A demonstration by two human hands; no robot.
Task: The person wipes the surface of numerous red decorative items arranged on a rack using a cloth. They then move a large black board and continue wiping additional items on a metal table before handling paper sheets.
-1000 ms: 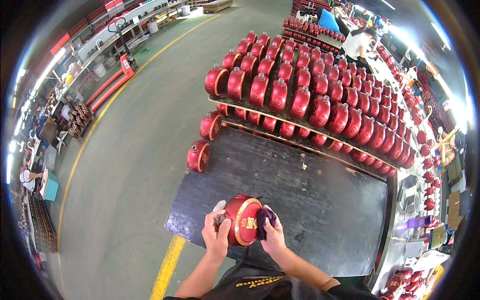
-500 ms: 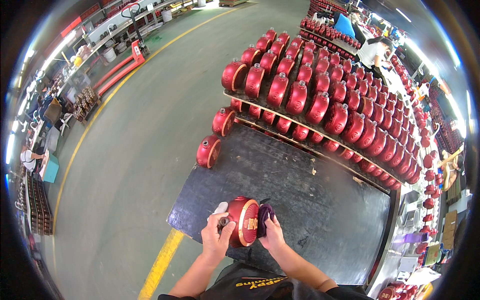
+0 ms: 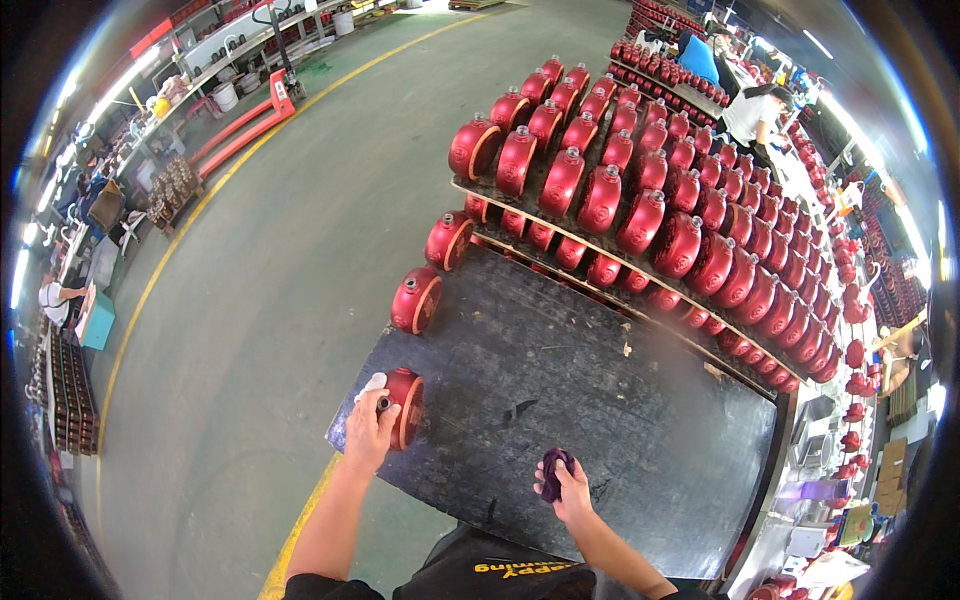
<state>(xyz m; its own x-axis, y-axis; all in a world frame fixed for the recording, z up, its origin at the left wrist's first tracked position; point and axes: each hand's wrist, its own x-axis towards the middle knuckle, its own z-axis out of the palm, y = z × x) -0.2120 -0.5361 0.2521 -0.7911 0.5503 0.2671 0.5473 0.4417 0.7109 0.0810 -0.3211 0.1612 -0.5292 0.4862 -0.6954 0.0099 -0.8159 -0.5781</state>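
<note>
At the table's left edge, my left hand (image 3: 368, 432) is closed around the neck of a round red bottle (image 3: 408, 412), which is upright at the tabletop. A bit of white material (image 3: 374, 384), perhaps cloth, shows at that hand's fingers. My right hand (image 3: 573, 494) grips a bunched dark purple cloth (image 3: 553, 472) over the front middle of the black table (image 3: 600, 400). Farther along the left edge stand two similar red bottles, a nearer one (image 3: 416, 301) and a farther one (image 3: 448, 240).
Beyond the table, a tiered rack (image 3: 560, 222) carries rows of red bottles. Along the right runs a bench with a purple object (image 3: 822, 490). A red pallet jack (image 3: 245, 125) stands on the green floor at far left. Other people work at far right and far left.
My left hand has carried the bottle left, from in front of me to the table's left edge. My right hand, with the purple cloth, has come away from the bottle toward the right.
</note>
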